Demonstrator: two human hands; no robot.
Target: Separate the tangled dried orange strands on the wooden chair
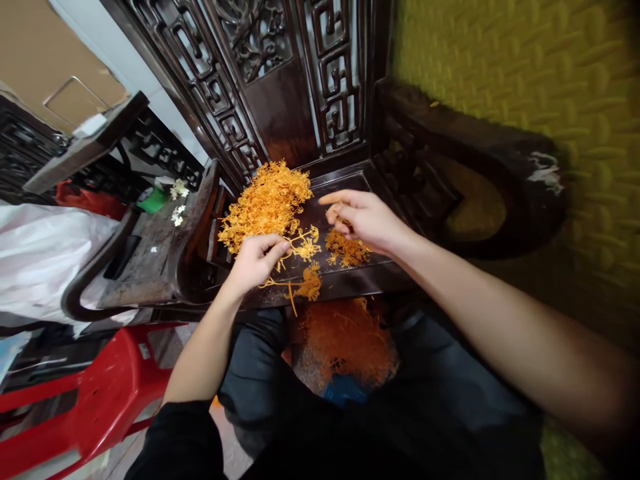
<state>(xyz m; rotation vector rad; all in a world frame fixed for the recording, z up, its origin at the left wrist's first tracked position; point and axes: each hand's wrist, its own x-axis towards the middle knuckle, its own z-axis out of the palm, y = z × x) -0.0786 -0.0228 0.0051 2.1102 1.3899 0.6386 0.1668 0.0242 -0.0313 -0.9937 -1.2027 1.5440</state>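
Observation:
My left hand (260, 261) is closed, thumb against fingers, on a thin-stemmed orange plastic-looking sprig (306, 247) with curly branched tips. Just to the right, my right hand (357, 217) hovers over the dark wooden seat (340, 190), its index finger stretched out and the other fingers loosely curled; I see nothing held in it. A big heap of orange sprigs (270, 203) lies beyond my left hand. Below the right hand sits a small pile of orange pieces (346, 250). One more orange sprig (306, 285) rests at the seat's front edge.
A large mass of orange pieces (350, 340) lies below the seat, between my knees. Carved chair back (285, 113) stands behind. To the left are a red plastic chair (113, 387), a wooden ledge with a green roll (151, 199), and white plastic sheeting (45, 260). A curved armrest (540, 180) is right.

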